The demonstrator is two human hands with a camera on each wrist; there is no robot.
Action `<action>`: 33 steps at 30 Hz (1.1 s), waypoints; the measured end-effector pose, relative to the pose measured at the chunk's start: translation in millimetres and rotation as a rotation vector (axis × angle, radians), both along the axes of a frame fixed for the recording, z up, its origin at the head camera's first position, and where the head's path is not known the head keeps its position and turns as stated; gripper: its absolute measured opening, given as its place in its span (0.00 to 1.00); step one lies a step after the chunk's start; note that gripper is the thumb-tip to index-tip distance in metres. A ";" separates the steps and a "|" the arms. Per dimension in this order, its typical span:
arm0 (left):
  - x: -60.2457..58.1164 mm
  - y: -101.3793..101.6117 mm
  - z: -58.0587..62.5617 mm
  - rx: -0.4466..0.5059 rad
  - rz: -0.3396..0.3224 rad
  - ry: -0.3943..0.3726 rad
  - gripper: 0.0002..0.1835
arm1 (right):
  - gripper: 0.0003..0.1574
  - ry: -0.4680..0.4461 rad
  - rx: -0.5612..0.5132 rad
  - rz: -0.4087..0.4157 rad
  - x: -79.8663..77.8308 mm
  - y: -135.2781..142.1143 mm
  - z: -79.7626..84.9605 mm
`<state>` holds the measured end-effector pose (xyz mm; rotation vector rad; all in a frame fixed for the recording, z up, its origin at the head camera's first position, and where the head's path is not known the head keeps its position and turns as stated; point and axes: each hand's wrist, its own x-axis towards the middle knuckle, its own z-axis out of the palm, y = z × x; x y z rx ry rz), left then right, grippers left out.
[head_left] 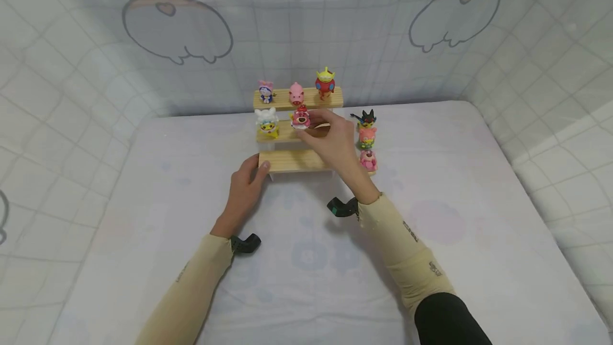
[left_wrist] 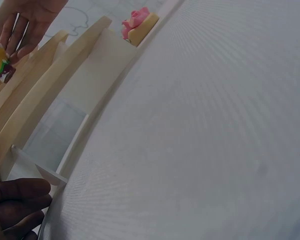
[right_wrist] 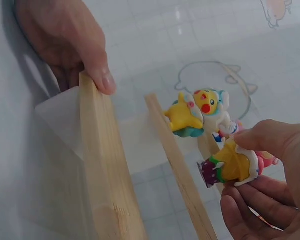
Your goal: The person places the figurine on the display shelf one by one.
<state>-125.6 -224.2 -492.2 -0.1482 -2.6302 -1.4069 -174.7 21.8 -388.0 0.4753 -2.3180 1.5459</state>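
My right hand [head_left: 337, 140] pinches a small pink bear figurine [head_left: 300, 118] between thumb and fingers, just above the middle tier of a three-tier wooden display stand [head_left: 294, 160]. In the right wrist view the figurine [right_wrist: 234, 164] lies sideways, showing a yellow body, white trim and a purple base. My left hand [head_left: 246, 185] grips the left end of the stand's front tier, thumb on top of the board and fingers below it. A yellow figurine with a white hood [head_left: 267, 123] stands on the middle tier, left of the held one.
On the top tier stand a pink-eared figurine [head_left: 266, 91], a pink pig figurine [head_left: 296, 93] and a red and yellow figurine [head_left: 325, 84]. Right of the stand, a dark-eared figurine [head_left: 367, 118], a pink and green figurine [head_left: 367, 137] and a pink bear [head_left: 368, 160] form a column.
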 end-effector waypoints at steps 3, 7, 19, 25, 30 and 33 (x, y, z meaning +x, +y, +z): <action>-0.8 0.9 1.2 -0.005 -0.002 -0.007 0.31 | 0.25 0.002 -0.019 -0.003 -0.4 -2.1 -0.5; -0.2 1.5 1.3 -0.004 -0.005 -0.023 0.32 | 0.25 -0.023 -0.019 -0.002 -1.9 -6.0 -3.4; -1.7 1.2 1.2 -0.008 -0.007 -0.001 0.31 | 0.25 -0.003 -0.009 -0.019 -6.7 -9.1 -10.1; -1.9 1.3 3.1 0.002 -0.006 -0.005 0.31 | 0.26 0.008 0.011 -0.028 -8.0 -9.1 -9.7; -1.9 1.2 2.8 0.012 -0.008 0.000 0.30 | 0.29 -0.023 0.021 0.004 -6.6 -5.2 -8.1; -1.9 1.4 1.7 0.015 -0.007 0.001 0.31 | 0.30 -0.045 0.045 0.023 -5.1 0.7 -6.5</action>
